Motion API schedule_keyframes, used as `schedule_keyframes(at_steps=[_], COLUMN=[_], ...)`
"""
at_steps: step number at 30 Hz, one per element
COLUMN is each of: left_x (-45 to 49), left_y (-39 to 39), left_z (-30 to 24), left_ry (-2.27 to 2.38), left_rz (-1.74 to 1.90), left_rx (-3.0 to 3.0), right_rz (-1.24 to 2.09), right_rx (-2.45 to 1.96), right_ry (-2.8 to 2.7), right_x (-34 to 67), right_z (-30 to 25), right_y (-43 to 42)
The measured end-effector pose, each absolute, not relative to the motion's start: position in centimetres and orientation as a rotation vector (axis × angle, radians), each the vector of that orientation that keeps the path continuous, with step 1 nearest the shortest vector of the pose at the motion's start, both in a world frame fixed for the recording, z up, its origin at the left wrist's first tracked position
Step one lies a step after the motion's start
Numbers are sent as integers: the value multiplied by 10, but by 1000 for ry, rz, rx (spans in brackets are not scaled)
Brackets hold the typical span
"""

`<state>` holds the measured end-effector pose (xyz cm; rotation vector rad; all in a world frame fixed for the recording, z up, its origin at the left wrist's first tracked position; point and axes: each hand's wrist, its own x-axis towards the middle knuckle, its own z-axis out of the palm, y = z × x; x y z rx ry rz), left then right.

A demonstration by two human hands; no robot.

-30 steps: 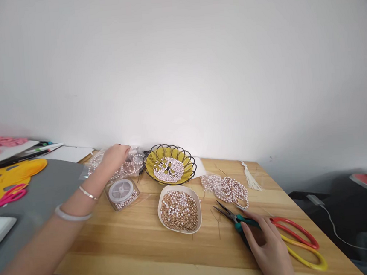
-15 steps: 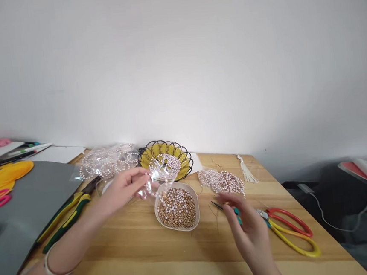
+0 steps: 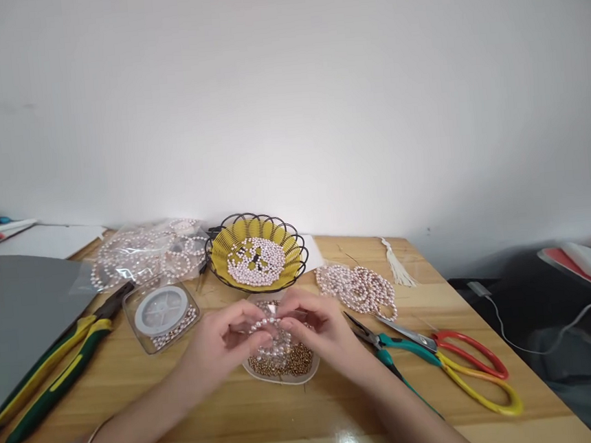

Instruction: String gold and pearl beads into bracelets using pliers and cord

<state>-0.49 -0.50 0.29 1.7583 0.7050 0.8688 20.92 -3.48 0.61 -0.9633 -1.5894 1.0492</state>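
Observation:
Both my hands meet above a white bowl (image 3: 283, 378) of gold and pearly beads. Between their fingertips is a small clear plastic bag with pearly beads (image 3: 275, 340), partly hidden by the fingers. My left hand (image 3: 236, 340) pinches it from the left, thumb and forefinger together. On the other side my right hand (image 3: 315, 326) grips it with bent fingers. Just behind the hands stands a yellow basket (image 3: 221, 262) with a black wire rim and loose pale beads (image 3: 258, 263). Teal-handled needle-nose pliers (image 3: 384, 351) lie right of my right hand.
Red-and-yellow-handled scissors (image 3: 473, 364) lie beside bead strands (image 3: 358, 288) and a white tassel (image 3: 398, 264). To the left are green-and-yellow pliers (image 3: 64, 366), a clear box (image 3: 136, 325) with a white spool (image 3: 161, 310), a bag of bead strands (image 3: 143, 255) and a grey mat (image 3: 18, 308).
My left hand has moved slightly right and lower with the plastic bag. My right hand has come left from the teal pliers, leaving them on the table, and now holds the bag too.

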Motion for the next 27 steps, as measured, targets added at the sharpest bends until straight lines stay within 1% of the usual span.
schedule_keyframes(at_steps=[3,5,7,10,12,14,17,20,24,27], left_x=[-8,-12,-17,-19,-17,-15,-14,-16,-18,-17], left_y=[-7,-7,-7,-8,-10,-10,-5,1,2,-3], left_z=[4,7,10,7,3,-1,-3,-3,-5,-3], left_ry=[613,542,543,550,575,594,575,516,522,550], left_rz=[1250,1436,1507,1531,1539,1499,1427,1380,1362,1245], left_rx=[2239,2472,2644,2757,2741,2747,2784,2641,2299,2062], right_rz=[813,774,977,1462,1641,1655,1485,1342,1515,1588], right_rx=[-939,-965,-942,-794,-738,-743,-779,-806,-753,-809], right_ry=[-1616,-1583,-1466,-1265,-1233,-1224,-1261,-1303,-1204,-1213], right_x=[211,212,210,203,197,193,195,204,209,207], right_z=[5,4,3,-1,-3,-3,3,10,12,12], right_y=[-38,-39,-40,-44,-46,-46,-44,-41,-40,-42])
